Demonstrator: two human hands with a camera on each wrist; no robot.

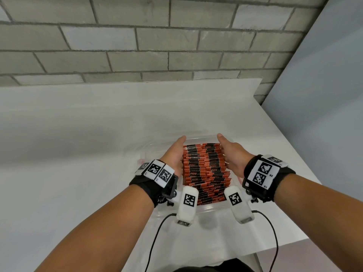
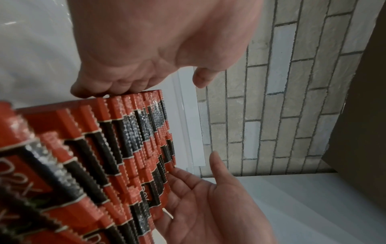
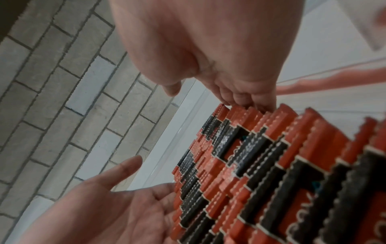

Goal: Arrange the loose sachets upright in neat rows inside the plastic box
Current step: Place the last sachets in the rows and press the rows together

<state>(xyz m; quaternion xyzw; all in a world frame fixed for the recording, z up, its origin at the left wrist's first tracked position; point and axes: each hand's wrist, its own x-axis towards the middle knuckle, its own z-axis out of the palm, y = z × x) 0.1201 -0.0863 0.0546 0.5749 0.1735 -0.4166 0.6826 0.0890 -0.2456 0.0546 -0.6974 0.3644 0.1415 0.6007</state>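
Both flat-fingered hands, left hand [image 1: 173,154] and right hand [image 1: 231,156], press the upright sachets [image 1: 206,169] between them.

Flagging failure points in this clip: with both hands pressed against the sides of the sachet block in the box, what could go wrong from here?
1. The left hand and right hand squeeze the sachets from both sides; too much pressure may buckle the rows upward.
2. The sachet tops already sit stepped and uneven, so letting go could leave them leaning.
3. The clear plastic box looks light; a sideways push might slide it on the table.
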